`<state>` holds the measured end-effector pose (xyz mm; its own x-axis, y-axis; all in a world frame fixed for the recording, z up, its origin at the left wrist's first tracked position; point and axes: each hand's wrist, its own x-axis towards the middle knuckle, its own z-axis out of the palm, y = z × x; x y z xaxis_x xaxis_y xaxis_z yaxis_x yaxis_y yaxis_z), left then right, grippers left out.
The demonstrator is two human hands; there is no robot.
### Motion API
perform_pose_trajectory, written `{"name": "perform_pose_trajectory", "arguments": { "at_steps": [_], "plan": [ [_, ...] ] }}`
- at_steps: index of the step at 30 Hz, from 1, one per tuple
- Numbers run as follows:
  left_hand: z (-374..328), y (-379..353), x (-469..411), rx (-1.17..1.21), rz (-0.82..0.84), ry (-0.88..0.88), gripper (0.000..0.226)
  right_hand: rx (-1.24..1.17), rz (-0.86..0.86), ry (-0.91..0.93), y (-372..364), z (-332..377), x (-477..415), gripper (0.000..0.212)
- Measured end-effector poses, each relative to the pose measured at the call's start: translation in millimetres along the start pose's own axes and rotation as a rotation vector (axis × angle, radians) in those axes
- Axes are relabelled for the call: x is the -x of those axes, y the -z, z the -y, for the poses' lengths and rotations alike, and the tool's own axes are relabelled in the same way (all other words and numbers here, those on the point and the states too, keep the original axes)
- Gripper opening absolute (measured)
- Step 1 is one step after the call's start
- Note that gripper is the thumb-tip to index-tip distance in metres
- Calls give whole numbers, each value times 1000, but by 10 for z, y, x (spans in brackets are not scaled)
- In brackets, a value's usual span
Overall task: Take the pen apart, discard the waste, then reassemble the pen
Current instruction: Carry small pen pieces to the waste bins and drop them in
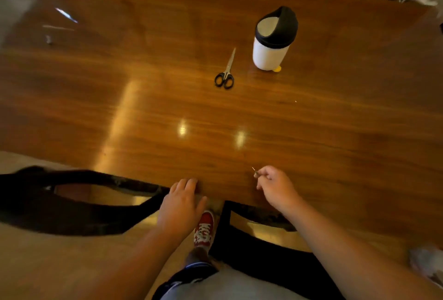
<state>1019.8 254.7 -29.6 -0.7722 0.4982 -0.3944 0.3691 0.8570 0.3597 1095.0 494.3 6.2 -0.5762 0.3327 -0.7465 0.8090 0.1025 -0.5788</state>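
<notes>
My right hand (pixel 275 186) hovers over the near edge of the wooden table (pixel 167 98), fingers pinched on a thin pen part (pixel 254 171) whose pointed tip sticks out up and left. Which part of the pen it is I cannot make out. My left hand (pixel 182 201) rests flat on the table's front edge, fingers together, holding nothing. A small white bin (pixel 272 43) with a black swing lid stands far back, right of centre. No other pen pieces are visible on the table.
Black-handled scissors (pixel 225 72) lie shut just left of the bin. A dark chair (pixel 72 201) stands at the left below the table edge, another (pixel 263 239) under my right arm. A clear object (pixel 57 24) lies at the far left corner.
</notes>
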Motion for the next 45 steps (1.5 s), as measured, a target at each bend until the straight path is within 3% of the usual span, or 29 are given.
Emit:
{"name": "perform_pose_trajectory", "arguments": {
  "at_steps": [4, 9, 15, 19, 22, 28, 34, 39, 45],
  "plan": [
    [137, -270, 648, 189, 118, 215, 43, -43, 161, -49, -122, -123, 415, 21],
    [529, -804, 1556, 472, 230, 550, 34, 154, 214, 85, -349, -184, 805, 20],
    [995, -1350, 2795, 768, 118, 1010, 22, 426, 362, 354, -1002, 141, 986, 19],
    [1119, -1677, 3578, 936, 14, 1224, 19, 618, 475, 577, -1739, 484, 1071, 18],
    [1185, -1957, 4072, 1043, -58, 1331, 19, 695, 595, 621, -2481, 626, 1203, 18],
    [1600, -2451, 4892, 1248, -121, 1484, 24, 818, 795, 669, -4124, 570, 1648, 19],
    [2489, -2515, 5649, 1270, -88, 1503, 24, 905, 821, 624, -5354, 541, 2016, 14],
    [3397, -2145, 5898, 1176, -141, 1478, 24, 960, 773, 554, -5874, 679, 1996, 13],
    [4505, -1339, 5565, 1215, -299, 1335, 24, 989, 684, 510, -6377, 1032, 1712, 14]
  ]
}}
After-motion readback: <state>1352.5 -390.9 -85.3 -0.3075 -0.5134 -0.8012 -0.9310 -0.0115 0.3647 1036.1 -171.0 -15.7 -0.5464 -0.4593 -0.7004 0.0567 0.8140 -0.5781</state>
